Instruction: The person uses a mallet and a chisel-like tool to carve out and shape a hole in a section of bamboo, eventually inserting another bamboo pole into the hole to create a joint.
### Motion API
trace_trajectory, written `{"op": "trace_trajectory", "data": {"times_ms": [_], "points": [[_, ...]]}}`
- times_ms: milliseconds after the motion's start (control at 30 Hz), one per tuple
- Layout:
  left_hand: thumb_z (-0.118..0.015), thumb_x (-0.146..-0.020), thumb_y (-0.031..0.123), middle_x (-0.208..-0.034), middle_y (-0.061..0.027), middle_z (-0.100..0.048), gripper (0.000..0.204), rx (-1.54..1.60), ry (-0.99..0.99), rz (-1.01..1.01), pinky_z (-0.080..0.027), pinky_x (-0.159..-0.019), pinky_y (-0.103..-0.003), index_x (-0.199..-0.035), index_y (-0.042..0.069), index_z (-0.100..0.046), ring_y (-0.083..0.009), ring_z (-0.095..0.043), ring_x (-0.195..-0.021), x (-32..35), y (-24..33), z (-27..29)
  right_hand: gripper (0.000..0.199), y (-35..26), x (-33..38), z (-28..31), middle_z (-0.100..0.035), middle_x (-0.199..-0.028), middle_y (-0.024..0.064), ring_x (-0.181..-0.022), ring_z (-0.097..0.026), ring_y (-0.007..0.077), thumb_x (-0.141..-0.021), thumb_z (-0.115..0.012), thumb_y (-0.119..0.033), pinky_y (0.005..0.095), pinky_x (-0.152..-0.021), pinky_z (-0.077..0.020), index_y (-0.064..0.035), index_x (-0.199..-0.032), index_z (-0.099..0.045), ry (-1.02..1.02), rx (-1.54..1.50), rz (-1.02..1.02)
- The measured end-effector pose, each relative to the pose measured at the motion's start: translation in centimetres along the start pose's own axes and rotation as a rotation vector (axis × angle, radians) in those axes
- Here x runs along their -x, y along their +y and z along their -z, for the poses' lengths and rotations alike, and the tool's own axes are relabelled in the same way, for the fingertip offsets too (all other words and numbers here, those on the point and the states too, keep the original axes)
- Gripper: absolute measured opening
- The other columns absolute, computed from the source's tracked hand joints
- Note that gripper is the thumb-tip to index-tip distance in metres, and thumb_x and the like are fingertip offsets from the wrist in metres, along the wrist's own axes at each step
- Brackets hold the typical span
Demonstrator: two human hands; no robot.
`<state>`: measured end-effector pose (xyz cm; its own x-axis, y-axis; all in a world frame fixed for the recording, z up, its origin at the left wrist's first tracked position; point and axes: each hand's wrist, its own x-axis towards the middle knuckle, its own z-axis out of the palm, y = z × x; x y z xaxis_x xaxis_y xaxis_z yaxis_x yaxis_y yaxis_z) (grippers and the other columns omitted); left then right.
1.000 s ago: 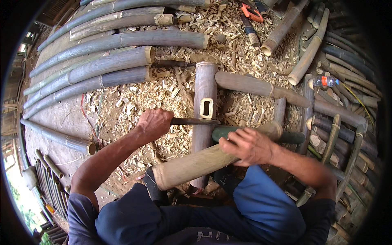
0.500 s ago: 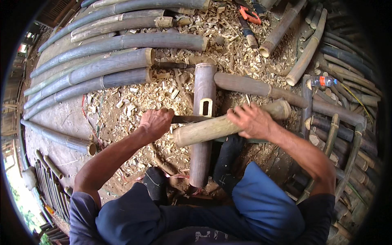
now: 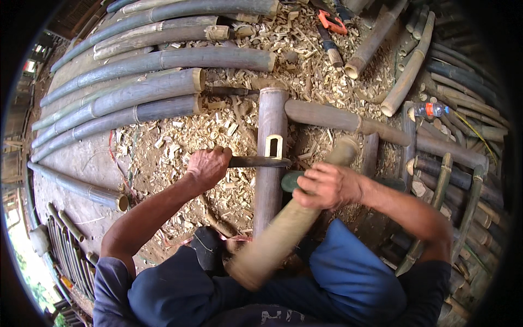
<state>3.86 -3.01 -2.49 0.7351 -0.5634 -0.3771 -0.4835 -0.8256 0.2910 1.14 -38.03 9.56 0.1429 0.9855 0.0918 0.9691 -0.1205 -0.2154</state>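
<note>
So we've got our left hand closed around the handle of a knife, centre of the frame, with the blade lying flat across a dark bamboo pole just under a rectangular slot cut into it. That pole runs straight up and down the middle of the frame, lower end between our knees. Our right hand is clamped on a pale bamboo club, which slants from the lower centre up toward the right of the pole and looks blurred; its upper tip sits just right of the knife's point, can't tell if it touches. Floor around the pole is covered in chips. Upper left has a stack of long grey-green poles lying side by side. Top of the frame there's an orange-handled tool lying in the chips, and on the right a plastic bottle with a red cap sits among more poles. Blue trousers fill the bottom.
</note>
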Motion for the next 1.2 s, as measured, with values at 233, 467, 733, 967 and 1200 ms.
{"op": "trace_trajectory", "data": {"times_ms": [233, 467, 733, 967, 1200], "points": [[-0.061, -0.094, 0.016, -0.104, -0.0171, -0.065, 0.020, -0.074, 0.183, -0.058, -0.057, -0.075, -0.047, -0.109, 0.003, -0.061, -0.0331, -0.070, -0.085, 0.6, -0.8, -0.9, 0.083, 2.5, 1.4, 0.3, -0.066, -0.110, 0.0162, -0.102, -0.070, 0.0309, -0.064, -0.097, -0.029, 0.0450, -0.084, -0.0609, -0.0037, -0.130, -0.053, -0.257, 0.095, -0.606], [-0.066, -0.102, 0.042, -0.067, -0.0035, -0.058, 0.032, 0.396, 0.011, -0.318, -0.052, -0.053, -0.035, -0.096, 0.011, -0.074, -0.0172, -0.063, -0.058, -2.3, -2.9, 0.3, 0.074, 0.1, 2.6, 3.1, -0.067, -0.120, 0.0270, -0.105, -0.071, 0.0377, -0.075, -0.087, -0.019, 0.0457, -0.090, -0.0586, -0.0017, -0.135, -0.048, 0.297, -0.388, -1.248], [-0.061, -0.096, 0.069, -0.057, -0.0041, -0.063, 0.067, 0.778, 0.199, -0.131, -0.048, -0.051, -0.038, -0.093, 0.005, -0.080, -0.0177, -0.059, -0.052, -5.8, -6.7, 5.0, 0.081, -1.6, 1.8, 3.3, -0.060, -0.128, 0.0147, -0.117, -0.060, 0.0220, -0.078, -0.083, -0.017, 0.0372, -0.102, -0.0490, 0.0043, -0.145, -0.042, 0.731, -0.901, -1.356], [-0.067, -0.097, 0.059, -0.059, -0.0148, -0.062, 0.057, 0.232, -0.028, -0.147, -0.048, -0.057, -0.048, -0.084, 0.005, -0.080, -0.0299, -0.062, -0.055, -6.0, -6.2, 7.6, 0.090, -1.5, 0.8, 3.1, -0.056, -0.133, 0.0147, -0.123, -0.056, 0.0216, -0.079, -0.085, -0.019, 0.0361, -0.106, -0.0462, 0.0051, -0.150, -0.034, 0.670, -1.093, -1.316], [-0.070, -0.095, 0.056, -0.060, -0.0120, -0.065, 0.050, 0.198, -0.008, -0.142, -0.050, -0.055, -0.046, -0.086, 0.009, -0.081, -0.0296, -0.063, -0.055, -5.9, -7.0, 6.7, 0.096, -1.9, -1.0, 3.5, -0.053, -0.138, 0.0167, -0.127, -0.054, 0.0224, -0.079, -0.086, -0.019, 0.0357, -0.110, -0.0433, 0.0062, -0.152, -0.029, 0.593, -1.035, -1.291]]}}
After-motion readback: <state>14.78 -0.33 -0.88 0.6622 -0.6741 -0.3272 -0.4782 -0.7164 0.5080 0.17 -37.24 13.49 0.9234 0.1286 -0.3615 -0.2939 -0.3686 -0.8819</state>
